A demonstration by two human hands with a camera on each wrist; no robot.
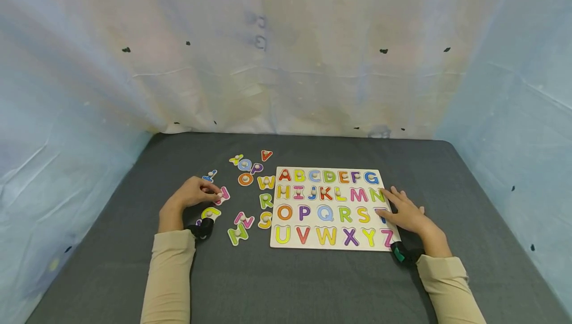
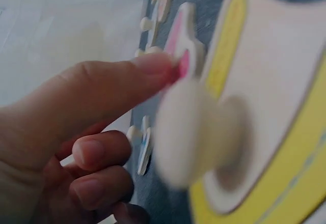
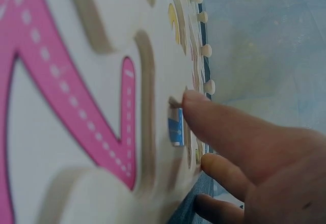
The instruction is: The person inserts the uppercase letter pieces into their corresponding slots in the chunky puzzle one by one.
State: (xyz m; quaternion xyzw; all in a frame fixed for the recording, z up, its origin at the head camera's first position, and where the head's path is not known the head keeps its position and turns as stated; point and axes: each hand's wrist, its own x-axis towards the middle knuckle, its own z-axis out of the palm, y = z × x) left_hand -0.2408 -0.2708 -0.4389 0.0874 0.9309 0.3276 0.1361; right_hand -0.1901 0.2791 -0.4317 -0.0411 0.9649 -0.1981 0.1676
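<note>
My left hand (image 1: pixel 193 192) pinches a pink letter piece (image 1: pixel 225 194) at the left of the loose letters; its fingers partly cover the piece, so I cannot tell which letter it is. In the left wrist view the thumb (image 2: pixel 117 84) meets that pink piece (image 2: pixel 191 56), and a yellow letter piece (image 2: pixel 224 46) with a round knob fills the foreground. On the right edge of the wooden alphabet board (image 1: pixel 330 258) rests my right hand (image 1: pixel 407 213), fingers spread. Its thumb (image 3: pixel 219 124) touches the board near the blue T slot (image 3: pixel 175 127).
Knobbed letters fill the board's top row and part of the second; lower slots show printed letters. Between left hand and board lie loose pieces, including an orange O (image 1: pixel 245 179), a yellow W (image 1: pixel 266 182), a green N (image 1: pixel 238 234) and a blue T (image 1: pixel 210 175). Fabric walls surround the grey table (image 1: pixel 286 289).
</note>
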